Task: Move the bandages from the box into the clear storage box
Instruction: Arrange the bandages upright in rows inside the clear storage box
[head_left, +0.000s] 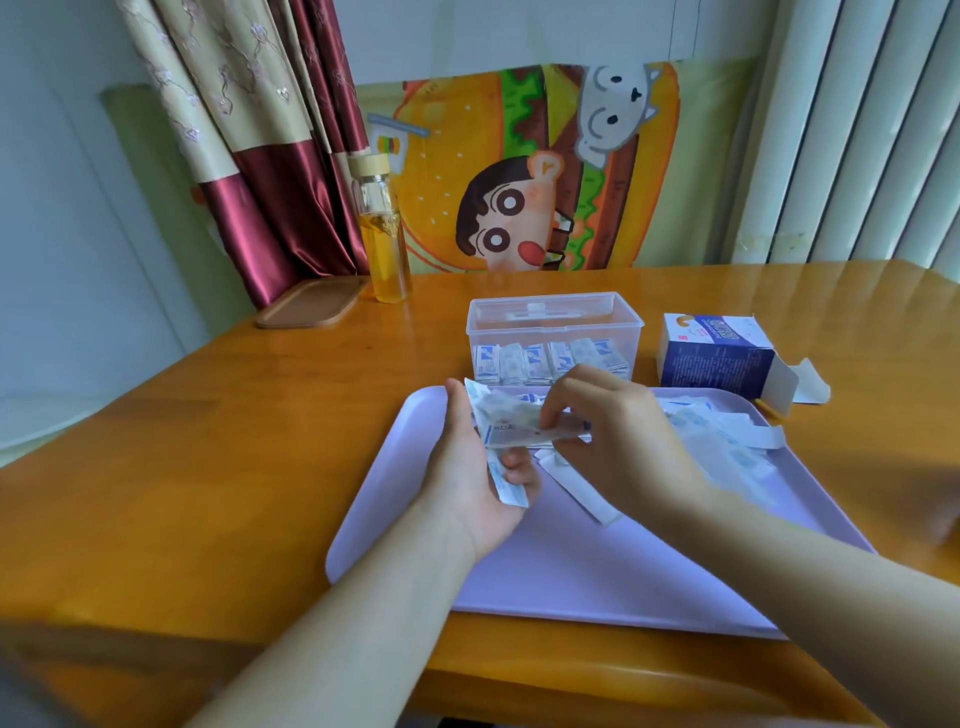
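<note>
Gathering: your left hand (475, 467) cups the bandage stack (511, 423), right hand (615, 441) pinches it. Next, slot it into the clear storage box (556, 321) past the tray's (597, 577) far edge.

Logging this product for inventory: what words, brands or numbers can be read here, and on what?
No text reads clearly.
Bandage box: print on its top and dark blue side, too blurred.
Bandages in the clear storage box: blue marks, too small.
Held bandages: blue print, blurred.
</note>
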